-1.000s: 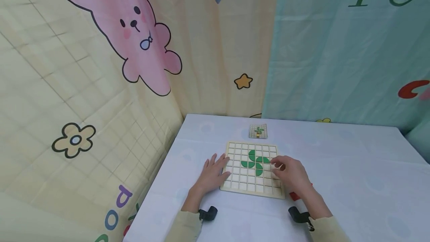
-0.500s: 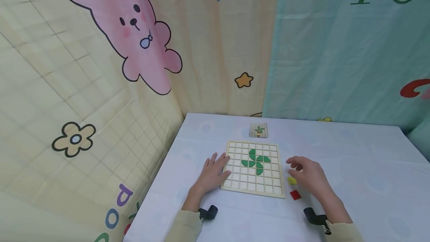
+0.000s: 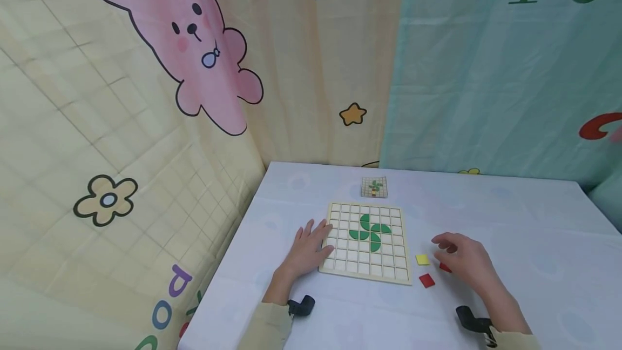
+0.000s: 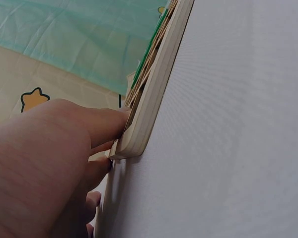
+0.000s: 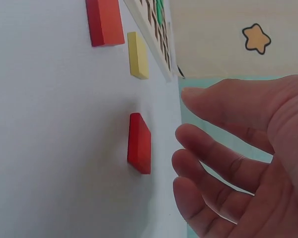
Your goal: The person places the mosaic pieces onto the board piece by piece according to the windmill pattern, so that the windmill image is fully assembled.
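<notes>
A wooden grid board lies on the table with several green rounded pieces in its middle cells. The left hand rests at the board's left edge, its fingers spread; in the left wrist view the thumb touches the board's rim. Right of the board, the right hand hovers with loosely bent fingers apart and nothing between them. Under it lies a red square, partly covered in the head view but whole in the right wrist view. A yellow square and another red square lie beside the board.
A small card with a printed grid and a green pattern lies behind the board. The white tablecloth reaches to patterned curtains at the back and left.
The right hand has moved from the board's right edge outward to the right, uncovering the yellow square and the red squares. The left hand stays at the board's left edge.
</notes>
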A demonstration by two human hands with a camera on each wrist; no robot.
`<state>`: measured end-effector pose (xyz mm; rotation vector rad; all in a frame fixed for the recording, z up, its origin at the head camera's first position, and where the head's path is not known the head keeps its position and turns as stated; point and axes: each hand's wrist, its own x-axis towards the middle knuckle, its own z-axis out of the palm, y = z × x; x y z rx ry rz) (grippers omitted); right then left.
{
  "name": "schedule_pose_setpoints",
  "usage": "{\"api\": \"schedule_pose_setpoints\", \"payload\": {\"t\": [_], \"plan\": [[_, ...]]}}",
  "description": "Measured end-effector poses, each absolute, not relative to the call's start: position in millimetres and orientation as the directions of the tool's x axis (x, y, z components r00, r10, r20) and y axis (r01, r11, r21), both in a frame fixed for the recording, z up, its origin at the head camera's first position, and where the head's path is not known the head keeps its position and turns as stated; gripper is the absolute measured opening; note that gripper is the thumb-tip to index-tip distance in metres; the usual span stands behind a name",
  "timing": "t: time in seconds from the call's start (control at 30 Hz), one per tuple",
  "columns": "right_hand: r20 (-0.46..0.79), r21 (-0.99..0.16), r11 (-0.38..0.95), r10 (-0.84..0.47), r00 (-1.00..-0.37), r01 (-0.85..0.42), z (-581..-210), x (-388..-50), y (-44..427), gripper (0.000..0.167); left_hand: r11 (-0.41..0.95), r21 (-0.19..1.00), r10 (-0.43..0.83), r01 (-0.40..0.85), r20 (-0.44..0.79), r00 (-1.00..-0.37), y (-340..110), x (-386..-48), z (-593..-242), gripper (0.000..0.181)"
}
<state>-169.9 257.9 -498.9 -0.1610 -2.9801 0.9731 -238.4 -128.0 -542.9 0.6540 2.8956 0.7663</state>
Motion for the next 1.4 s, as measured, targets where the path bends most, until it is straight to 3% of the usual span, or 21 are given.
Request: {"api": "schedule_pose_setpoints", "payload": {"t": [0.77,1.4], "plan": [[-0.112,-0.577,0.807,0.079,-0.991,0.129,-514.3,-167.0,274.6,0.039,0.788,0.48,0.422,0.386,0.037,-0.906,-128.1,-238.8,-542.5,0.061],[-0.071,-0.54,0.834,0.092,-0.993,0.116,-519.6,-166.4,272.5,0.041,0.783,0.489,0.422,0.383,0.035,-0.906,-127.7,-237.3,-541.2,0.06]]}}
